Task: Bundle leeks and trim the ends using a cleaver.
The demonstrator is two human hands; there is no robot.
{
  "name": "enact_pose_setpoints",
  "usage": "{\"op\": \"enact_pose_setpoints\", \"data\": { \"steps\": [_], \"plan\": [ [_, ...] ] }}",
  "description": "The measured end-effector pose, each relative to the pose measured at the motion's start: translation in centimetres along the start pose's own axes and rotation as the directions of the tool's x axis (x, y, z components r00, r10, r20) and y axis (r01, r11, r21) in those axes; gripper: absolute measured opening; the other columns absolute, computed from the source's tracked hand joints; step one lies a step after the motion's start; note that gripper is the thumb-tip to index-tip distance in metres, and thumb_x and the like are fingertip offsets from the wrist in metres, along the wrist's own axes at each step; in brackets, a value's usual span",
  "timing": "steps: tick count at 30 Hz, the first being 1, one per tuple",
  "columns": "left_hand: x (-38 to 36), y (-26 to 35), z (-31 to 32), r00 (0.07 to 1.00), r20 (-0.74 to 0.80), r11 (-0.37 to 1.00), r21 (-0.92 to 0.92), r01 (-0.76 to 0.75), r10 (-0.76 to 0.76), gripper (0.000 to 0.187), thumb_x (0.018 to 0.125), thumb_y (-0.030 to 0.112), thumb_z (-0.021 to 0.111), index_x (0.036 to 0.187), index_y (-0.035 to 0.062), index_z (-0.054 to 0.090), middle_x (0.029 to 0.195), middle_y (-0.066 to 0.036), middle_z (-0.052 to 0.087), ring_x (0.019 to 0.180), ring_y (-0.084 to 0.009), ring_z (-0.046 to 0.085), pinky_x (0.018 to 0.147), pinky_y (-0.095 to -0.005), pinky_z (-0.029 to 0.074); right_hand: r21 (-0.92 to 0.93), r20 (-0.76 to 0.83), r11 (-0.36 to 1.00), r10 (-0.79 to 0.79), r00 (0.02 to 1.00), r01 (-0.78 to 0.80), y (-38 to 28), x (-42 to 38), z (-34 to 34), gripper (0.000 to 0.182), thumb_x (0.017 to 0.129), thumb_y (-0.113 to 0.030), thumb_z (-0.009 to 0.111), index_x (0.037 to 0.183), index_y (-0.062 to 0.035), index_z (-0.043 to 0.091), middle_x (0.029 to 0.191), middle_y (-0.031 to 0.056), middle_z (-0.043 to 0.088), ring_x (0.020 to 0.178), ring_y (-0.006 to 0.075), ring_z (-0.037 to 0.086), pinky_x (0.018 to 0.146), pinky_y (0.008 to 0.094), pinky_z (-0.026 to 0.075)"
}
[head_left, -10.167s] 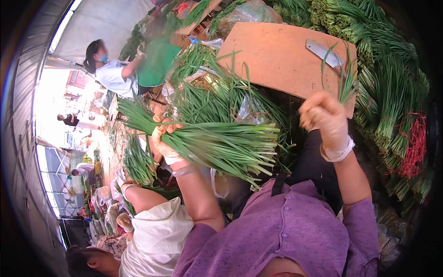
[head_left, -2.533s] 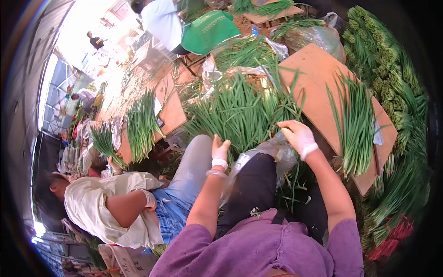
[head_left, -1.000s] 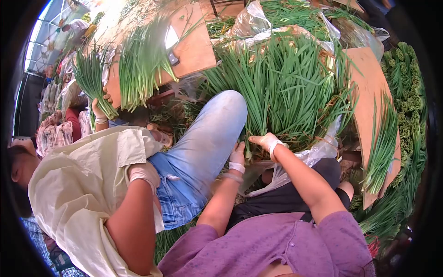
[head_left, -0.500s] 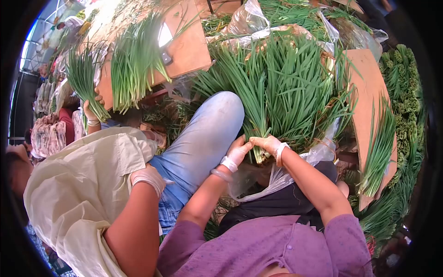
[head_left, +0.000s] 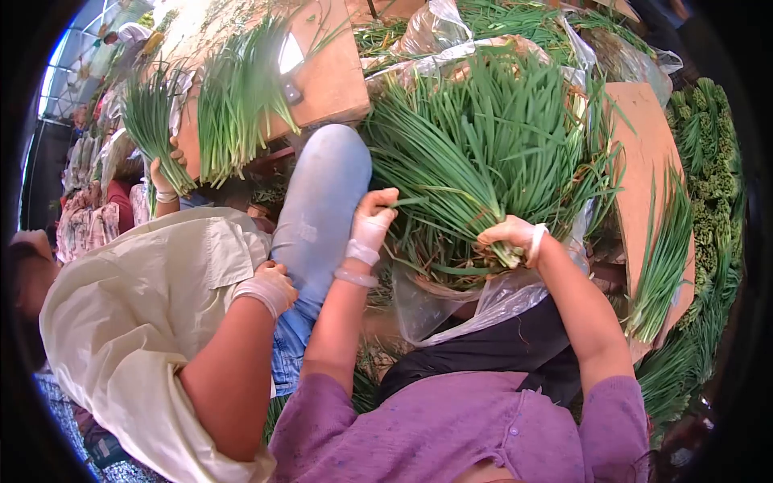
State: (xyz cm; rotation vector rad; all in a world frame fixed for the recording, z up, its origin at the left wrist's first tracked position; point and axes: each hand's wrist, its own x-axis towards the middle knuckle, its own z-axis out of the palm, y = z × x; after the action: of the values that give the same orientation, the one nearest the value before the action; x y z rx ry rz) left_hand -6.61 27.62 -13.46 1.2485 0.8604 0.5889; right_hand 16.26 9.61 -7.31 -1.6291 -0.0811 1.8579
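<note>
My right hand (head_left: 510, 233), gloved with the fingertips bare, is wrapped round the pale root end of a bunch of green stalks (head_left: 451, 173). The leaves fan up and to the left over a large heap of the same greens (head_left: 523, 121) in a clear plastic bag (head_left: 515, 299). To the left, my left hand (head_left: 374, 217) is raised beside the heap, its fingers closed at the tip of a thin green leaf. That hand is apart from the bunch's root end and close to a co-worker's denim knee.
A co-worker in a cream shirt (head_left: 137, 298) sits at the left, one gloved hand on the thigh, the other holding greens (head_left: 153, 121). Boards (head_left: 338, 72) lie at upper left and right (head_left: 644, 145). Stacked green bundles (head_left: 713, 185) line the far right.
My hands have parted: the left moved up and left, the right moved right with the bunch. The bunch now leans further left. The co-worker's knee has shifted left.
</note>
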Motion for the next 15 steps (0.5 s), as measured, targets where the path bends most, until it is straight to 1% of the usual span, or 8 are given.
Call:
{"op": "enact_pose_setpoints", "data": {
  "steps": [2, 4, 6, 8, 10, 12, 13, 15],
  "plan": [
    [0.0, 2.0, -0.4, 0.995, -0.077, 0.994, 0.083, 0.069, -0.062, 0.027, 0.078, -0.001, 0.054, 0.104, 0.0033, 0.061, 0.099, -0.006, 0.063, 0.082, -0.0115, 0.058, 0.071, -0.0228, 0.048, 0.06, 0.049, 0.998, -0.002, 0.999, -0.001, 0.6, 0.2, -0.5, 0.023, 0.075, -0.016, 0.072, 0.091, -0.0008, 0.063, 0.075, 0.0086, 0.065, 0.059, 0.0178, 0.062, 0.052, 0.0359, 0.055],
    [-0.3, 2.6, -1.2, 0.882, 0.223, 0.906, 0.199, 0.375, -0.414, 0.026, 0.082, 0.013, 0.05, 0.104, 0.0042, 0.061, 0.097, -0.003, 0.064, 0.071, -0.0107, 0.058, 0.06, -0.0224, 0.042, 0.018, 0.056, 0.999, -0.04, 0.998, 0.04, 1.8, 2.0, -1.1, 0.022, 0.075, -0.016, 0.071, 0.09, -0.0019, 0.064, 0.075, 0.0077, 0.065, 0.059, 0.0173, 0.062, 0.051, 0.0345, 0.054],
    [-1.3, -1.2, -0.6, 0.476, 0.56, 0.672, 0.209, 0.711, -0.678, 0.038, 0.086, 0.031, 0.051, 0.111, 0.0033, 0.059, 0.093, -0.002, 0.065, 0.068, -0.0108, 0.058, 0.059, -0.0228, 0.043, 0.079, 0.044, 0.995, -0.072, 0.996, 0.068, 2.4, 2.3, -0.4, 0.021, 0.074, -0.018, 0.072, 0.086, -0.0023, 0.065, 0.075, 0.0069, 0.065, 0.059, 0.0154, 0.062, 0.048, 0.0314, 0.051],
    [-5.7, 0.4, 2.8, 0.71, 0.435, 0.813, 0.101, 0.573, -0.554, 0.052, 0.088, 0.044, 0.051, 0.121, 0.0037, 0.052, 0.105, -0.006, 0.063, 0.08, -0.0133, 0.059, 0.067, -0.0241, 0.044, -0.022, 0.013, 0.998, -0.059, 0.998, 0.06, 2.2, 2.2, 0.4, 0.024, 0.072, -0.019, 0.073, 0.085, -0.0008, 0.066, 0.075, 0.0071, 0.065, 0.059, 0.0155, 0.061, 0.05, 0.031, 0.051],
    [-6.5, -0.4, 6.0, 0.886, 0.209, 0.874, -0.18, 0.451, -0.414, 0.059, 0.089, 0.049, 0.05, 0.129, 0.0049, 0.043, 0.12, -0.009, 0.055, 0.096, -0.0156, 0.055, 0.079, -0.0257, 0.043, -0.181, -0.052, 0.961, -0.221, 0.974, 0.209, 2.7, 2.1, 2.0, 0.041, 0.065, -0.024, 0.077, 0.093, 0.0022, 0.065, 0.083, 0.0102, 0.066, 0.071, 0.0192, 0.063, 0.065, 0.0317, 0.051],
    [-5.2, -1.4, 7.6, 0.897, 0.212, 0.836, -0.328, 0.439, -0.388, 0.052, 0.091, 0.039, 0.053, 0.13, 0.0078, 0.04, 0.128, -0.009, 0.048, 0.109, -0.0172, 0.049, 0.091, -0.0314, 0.041, -0.419, -0.126, 0.831, -0.453, 0.883, 0.367, 4.1, 2.6, 3.9, 0.058, 0.062, -0.032, 0.076, 0.106, 0.0024, 0.06, 0.097, 0.0169, 0.066, 0.087, 0.0265, 0.065, 0.079, 0.0327, 0.05],
    [-4.7, -0.8, 9.0, 0.935, 0.174, 0.853, -0.384, 0.354, -0.31, 0.051, 0.089, 0.035, 0.056, 0.13, 0.0091, 0.041, 0.126, -0.008, 0.05, 0.109, -0.0181, 0.05, 0.092, -0.0336, 0.041, -0.67, -0.207, 0.714, -0.444, 0.872, 0.205, 4.0, 1.9, 4.7, 0.074, 0.062, -0.041, 0.074, 0.118, 0.002, 0.051, 0.108, 0.0224, 0.062, 0.1, 0.0328, 0.061, 0.087, 0.0351, 0.047],
    [-4.0, 0.4, 11.1, 0.963, 0.103, 0.844, -0.463, 0.27, -0.251, 0.051, 0.085, 0.02, 0.065, 0.13, 0.0109, 0.042, 0.118, -0.006, 0.054, 0.107, -0.0206, 0.053, 0.093, -0.0377, 0.042, -0.8, -0.23, 0.597, -0.404, 0.886, 0.065, 3.2, -0.6, 6.7, 0.089, 0.065, -0.045, 0.071, 0.131, 0.0016, 0.035, 0.108, 0.0251, 0.061, 0.099, 0.0351, 0.061, 0.086, 0.0389, 0.049]
  ]
}}
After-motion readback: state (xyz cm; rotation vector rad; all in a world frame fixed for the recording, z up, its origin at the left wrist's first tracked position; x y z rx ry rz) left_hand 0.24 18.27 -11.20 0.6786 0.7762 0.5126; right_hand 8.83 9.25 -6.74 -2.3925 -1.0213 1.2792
